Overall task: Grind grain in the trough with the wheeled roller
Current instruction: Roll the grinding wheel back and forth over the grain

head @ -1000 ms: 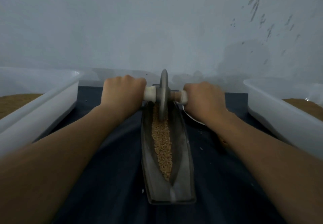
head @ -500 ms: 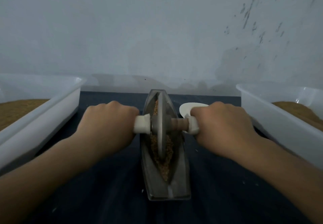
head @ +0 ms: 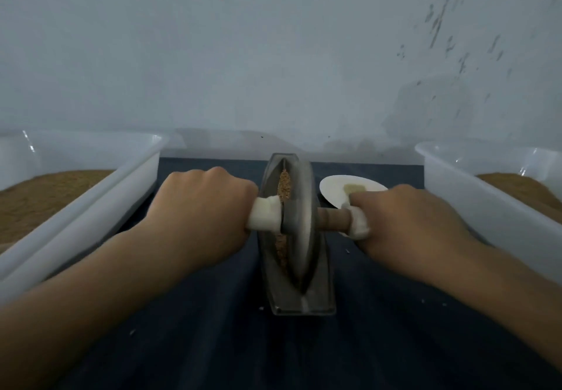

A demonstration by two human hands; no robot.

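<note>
A narrow boat-shaped metal trough [head: 322, 292] lies lengthwise on a dark cloth at the centre. Tan grain [head: 284, 187] shows in its groove beyond and below the axle. The wheeled roller [head: 299, 222], a grey metal disc on a wooden axle with white-wrapped ends, stands upright in the trough near its middle. My left hand [head: 200, 210] grips the left handle and my right hand [head: 404, 222] grips the right handle, both knuckles up. The disc hides much of the grain.
A white plastic tub [head: 100, 207] with brown grain stands at the left, and another white tub [head: 486, 207] with grain at the right. A small white plate [head: 337, 189] lies behind my right hand. A pale wall rises close behind the cloth.
The roller has come from the trough's far end back toward me to near its middle, both hands moving with it. The white plate behind my right hand is now uncovered.
</note>
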